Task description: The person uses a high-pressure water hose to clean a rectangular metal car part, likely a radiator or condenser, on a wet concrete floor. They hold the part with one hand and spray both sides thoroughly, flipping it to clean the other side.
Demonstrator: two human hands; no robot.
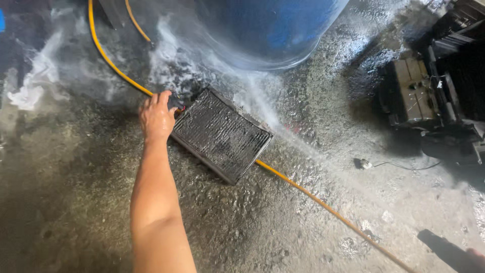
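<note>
The bare forearm rising from the bottom of the frame ends in the left hand (156, 119), fingers curled on the upper-left corner of the black finned radiator core (221, 134), lying centre-frame, long axis running toward lower right; the right hand is barely visible, its grip untellable.

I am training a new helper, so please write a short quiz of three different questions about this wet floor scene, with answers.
1. True or false: the left hand touches the finned black radiator panel.
2. What runs under the panel? A) yellow hose B) chain C) broom
3. What colour is the barrel behind the panel?

Key: 1 true, at the panel's left corner. 2 A, the yellow hose. 3 blue. The right hand shows only at the frame's lower right edge, on a dark nozzle that sprays water.
</note>
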